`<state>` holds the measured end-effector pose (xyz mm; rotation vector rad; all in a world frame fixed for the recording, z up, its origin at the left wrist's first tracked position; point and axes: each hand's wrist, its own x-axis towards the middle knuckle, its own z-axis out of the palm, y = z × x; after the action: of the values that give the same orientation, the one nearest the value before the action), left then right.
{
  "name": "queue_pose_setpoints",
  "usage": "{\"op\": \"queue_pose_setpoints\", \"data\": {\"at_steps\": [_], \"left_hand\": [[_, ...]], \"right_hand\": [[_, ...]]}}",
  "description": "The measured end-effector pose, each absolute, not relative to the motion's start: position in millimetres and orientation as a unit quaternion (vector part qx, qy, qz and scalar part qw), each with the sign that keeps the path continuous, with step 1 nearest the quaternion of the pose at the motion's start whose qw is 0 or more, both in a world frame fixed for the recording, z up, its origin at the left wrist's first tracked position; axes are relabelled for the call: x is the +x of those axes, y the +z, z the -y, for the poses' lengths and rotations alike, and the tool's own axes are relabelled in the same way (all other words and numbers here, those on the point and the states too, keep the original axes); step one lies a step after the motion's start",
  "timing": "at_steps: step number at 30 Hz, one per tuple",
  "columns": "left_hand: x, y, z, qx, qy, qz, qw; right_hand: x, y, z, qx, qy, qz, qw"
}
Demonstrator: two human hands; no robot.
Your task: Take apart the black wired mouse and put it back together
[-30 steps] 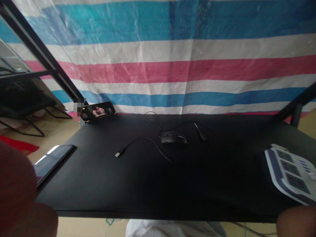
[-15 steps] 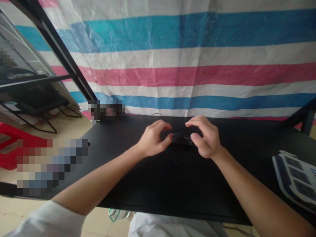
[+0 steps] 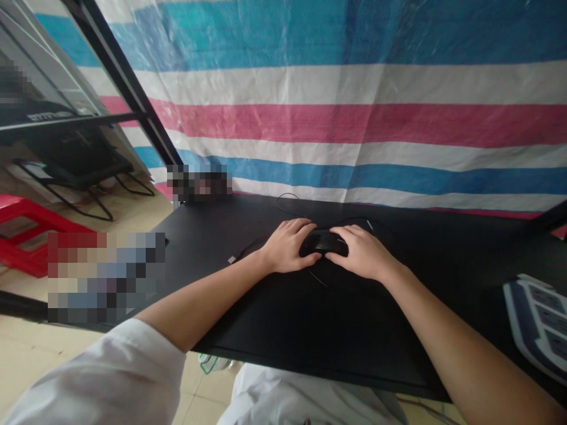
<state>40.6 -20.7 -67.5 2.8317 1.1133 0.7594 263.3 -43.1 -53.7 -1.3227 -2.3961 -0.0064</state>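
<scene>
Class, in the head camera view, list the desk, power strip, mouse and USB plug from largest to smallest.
1. black desk
2. power strip, cut off by the frame edge
3. computer mouse
4. USB plug

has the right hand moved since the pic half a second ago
Yes, the right hand has dropped, judged against the black mouse: it now rests on the mouse's right side.

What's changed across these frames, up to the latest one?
Both hands have come in from the sides of the black desk and down onto the black computer mouse: the left hand now grips its left side, the right hand its right. Half a second ago they were raised over it. The mouse stays on the desk, and the power strip still lies to the right.
</scene>
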Motion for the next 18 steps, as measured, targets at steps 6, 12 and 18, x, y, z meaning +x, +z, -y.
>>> {"op": "queue_pose_setpoints", "data": {"at_steps": [6,12,18], "left_hand": [[43.3,-70.8,19.9,0.914,0.191,-0.357,0.036],[41.5,-72.4,15.3,0.91,0.177,-0.366,0.083],[41.3,-73.4,15.1,0.902,0.203,-0.373,0.074]], "right_hand": [[264.5,-59.1,41.3,-0.456,0.024,0.859,0.232],[263.5,-61.8,40.8,-0.443,0.035,0.862,0.244],[262.3,-61.0,43.7,-0.432,0.025,0.865,0.252]]}}
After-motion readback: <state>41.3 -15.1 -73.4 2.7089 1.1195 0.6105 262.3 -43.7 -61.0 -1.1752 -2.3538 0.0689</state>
